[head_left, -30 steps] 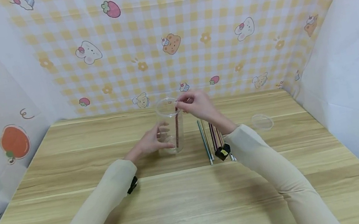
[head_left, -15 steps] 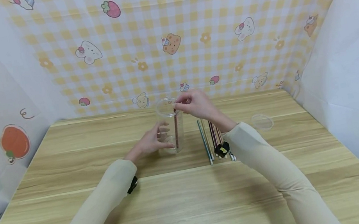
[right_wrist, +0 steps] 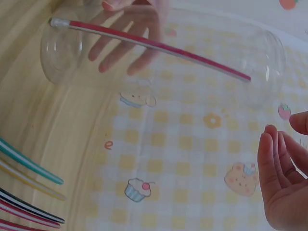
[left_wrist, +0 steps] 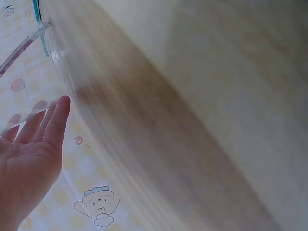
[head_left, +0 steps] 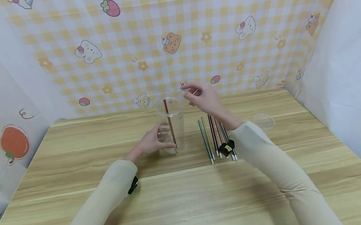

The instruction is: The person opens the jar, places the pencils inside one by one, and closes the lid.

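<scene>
A tall clear plastic jar [head_left: 179, 126] stands upright on the wooden table. My left hand [head_left: 150, 142] holds it low on its left side, thumb in front and fingers behind. Inside leans one dark red pencil [head_left: 169, 124], its white eraser end down, as the right wrist view also shows the pencil [right_wrist: 159, 46]. Beside the rim, apart from the jar, my right hand [head_left: 203, 96] has loosely bent fingers with nothing between them. Several pencils [head_left: 206, 140], teal, yellow, dark red and black among them, lie under the right wrist.
A round clear lid [head_left: 263, 121] lies on the table [head_left: 196, 209] right of the pencils. A yellow checked cloth [head_left: 137, 28] hangs behind the table, with white sheets at both sides. Black straps are at both wrists.
My right hand has let go of the dark red pencil and moved up and right from the rim. The pencil now leans to the left in the jar. My left hand has stayed put.
</scene>
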`<state>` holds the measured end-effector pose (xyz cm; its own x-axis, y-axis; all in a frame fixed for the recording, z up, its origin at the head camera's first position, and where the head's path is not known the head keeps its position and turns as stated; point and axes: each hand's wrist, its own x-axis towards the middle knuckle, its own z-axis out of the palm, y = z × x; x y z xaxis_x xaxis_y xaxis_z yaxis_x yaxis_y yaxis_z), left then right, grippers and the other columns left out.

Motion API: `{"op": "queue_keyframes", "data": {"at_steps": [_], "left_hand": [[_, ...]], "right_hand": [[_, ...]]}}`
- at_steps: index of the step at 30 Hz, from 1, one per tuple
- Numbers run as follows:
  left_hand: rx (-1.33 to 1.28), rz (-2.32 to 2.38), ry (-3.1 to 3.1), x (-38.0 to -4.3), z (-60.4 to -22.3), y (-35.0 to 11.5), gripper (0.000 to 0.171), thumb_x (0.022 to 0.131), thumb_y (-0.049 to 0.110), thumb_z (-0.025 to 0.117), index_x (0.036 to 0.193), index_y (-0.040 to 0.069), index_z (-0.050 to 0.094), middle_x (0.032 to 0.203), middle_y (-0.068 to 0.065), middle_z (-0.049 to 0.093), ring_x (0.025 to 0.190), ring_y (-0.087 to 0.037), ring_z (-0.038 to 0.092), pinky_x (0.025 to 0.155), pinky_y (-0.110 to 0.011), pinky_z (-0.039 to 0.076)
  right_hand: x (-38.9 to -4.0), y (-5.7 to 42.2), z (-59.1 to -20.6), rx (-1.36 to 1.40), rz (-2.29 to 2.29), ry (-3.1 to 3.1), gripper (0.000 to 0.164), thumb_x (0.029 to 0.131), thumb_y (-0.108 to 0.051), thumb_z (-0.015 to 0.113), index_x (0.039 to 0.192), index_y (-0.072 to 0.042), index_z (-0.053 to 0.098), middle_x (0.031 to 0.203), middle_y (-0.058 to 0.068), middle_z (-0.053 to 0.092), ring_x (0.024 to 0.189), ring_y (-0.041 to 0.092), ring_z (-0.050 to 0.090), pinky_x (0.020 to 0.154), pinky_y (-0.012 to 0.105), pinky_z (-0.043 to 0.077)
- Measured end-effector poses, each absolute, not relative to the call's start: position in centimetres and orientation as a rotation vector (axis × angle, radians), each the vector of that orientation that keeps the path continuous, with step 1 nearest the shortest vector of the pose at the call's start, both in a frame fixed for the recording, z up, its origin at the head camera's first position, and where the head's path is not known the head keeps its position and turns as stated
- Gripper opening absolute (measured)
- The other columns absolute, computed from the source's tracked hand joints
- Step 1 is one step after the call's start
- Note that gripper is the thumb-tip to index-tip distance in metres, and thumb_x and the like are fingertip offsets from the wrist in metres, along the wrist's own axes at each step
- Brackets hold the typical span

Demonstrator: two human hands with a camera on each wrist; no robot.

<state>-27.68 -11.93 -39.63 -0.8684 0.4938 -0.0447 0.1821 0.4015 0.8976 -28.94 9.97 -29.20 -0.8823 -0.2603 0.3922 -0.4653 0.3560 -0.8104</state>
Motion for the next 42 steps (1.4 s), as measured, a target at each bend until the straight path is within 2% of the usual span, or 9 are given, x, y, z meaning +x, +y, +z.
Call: {"op": "queue_keyframes", "data": {"at_steps": [4,8,16,21,28,33,37,40,42], "left_hand": [[0.583,1.443,2.355,-26.8,-38.2,-11.8,0.082,0.071,0.015,0.074,0.134,0.006,0.024,0.133,-0.023,0.034,0.119,-0.037,0.033,0.098,-0.048,0.027],[0.586,1.427,2.367,-26.4,-37.7,-11.8,0.080,0.072,0.014,0.073,0.134,0.006,0.024,0.132,-0.023,0.034,0.119,-0.038,0.033,0.098,-0.048,0.027],[0.596,1.441,2.390,-27.9,-39.8,-12.0,0.082,0.069,0.022,0.076,0.134,0.010,0.026,0.132,-0.017,0.038,0.119,-0.033,0.035,0.098,-0.046,0.027],[0.598,1.423,2.419,-28.2,-40.5,-12.1,0.084,0.068,0.028,0.076,0.133,0.012,0.026,0.131,-0.015,0.039,0.118,-0.030,0.037,0.097,-0.044,0.030],[0.586,1.448,2.360,-26.6,-37.8,-11.7,0.077,0.071,0.015,0.074,0.132,0.007,0.027,0.132,-0.021,0.036,0.119,-0.036,0.034,0.098,-0.047,0.027],[0.600,1.444,2.364,-26.3,-37.5,-11.6,0.076,0.072,0.014,0.073,0.132,0.005,0.027,0.131,-0.022,0.036,0.119,-0.036,0.034,0.098,-0.047,0.028],[0.606,1.434,2.370,-26.2,-37.5,-11.6,0.076,0.072,0.014,0.073,0.132,0.005,0.027,0.131,-0.022,0.036,0.119,-0.037,0.034,0.098,-0.047,0.028],[0.601,1.428,2.369,-26.4,-37.7,-11.6,0.076,0.072,0.015,0.073,0.132,0.007,0.027,0.131,-0.021,0.036,0.119,-0.036,0.034,0.098,-0.047,0.028],[0.605,1.432,2.365,-26.6,-38.0,-11.6,0.076,0.072,0.015,0.074,0.131,0.007,0.027,0.131,-0.021,0.036,0.119,-0.037,0.034,0.097,-0.048,0.028]], "right_hand": [[-29.5,11.3,-28.7,0.600,1.690,-2.320,0.023,0.086,-0.010,0.056,0.105,0.002,0.061,0.078,0.011,0.059,0.059,0.018,0.057,0.059,0.029,0.052],[-30.0,12.9,-28.4,0.489,1.822,-2.275,0.024,0.086,-0.012,0.057,0.106,0.002,0.059,0.082,0.009,0.059,0.063,0.017,0.056,0.062,0.028,0.052],[-31.1,16.2,-29.5,0.289,1.962,-2.304,0.030,0.087,-0.017,0.057,0.108,0.003,0.055,0.088,0.011,0.057,0.072,0.018,0.056,0.068,0.026,0.051],[-31.6,18.0,-31.3,0.181,1.966,-2.424,0.035,0.087,-0.018,0.055,0.112,0.007,0.051,0.093,0.015,0.056,0.076,0.022,0.056,0.071,0.027,0.051],[-32.1,19.8,-34.5,0.018,1.970,-2.565,0.037,0.088,-0.018,0.054,0.117,0.005,0.049,0.105,0.022,0.053,0.079,0.020,0.057,0.075,0.028,0.050],[-32.3,20.6,-36.4,-0.051,1.991,-2.647,0.038,0.090,-0.011,0.048,0.122,0.009,0.044,0.115,0.028,0.047,0.092,0.031,0.053,0.084,0.035,0.046],[-32.2,21.2,-37.9,-0.105,1.976,-2.711,0.038,0.089,-0.009,0.047,0.122,0.010,0.043,0.115,0.028,0.047,0.100,0.037,0.050,0.087,0.040,0.043],[-32.1,21.5,-38.8,-0.113,1.924,-2.754,0.036,0.089,-0.007,0.048,0.119,0.011,0.045,0.113,0.028,0.049,0.097,0.036,0.052,0.083,0.038,0.046],[-32.0,21.7,-39.3,-0.108,1.860,-2.789,0.034,0.089,-0.006,0.048,0.118,0.012,0.046,0.109,0.028,0.051,0.089,0.031,0.056,0.078,0.034,0.049]]}}
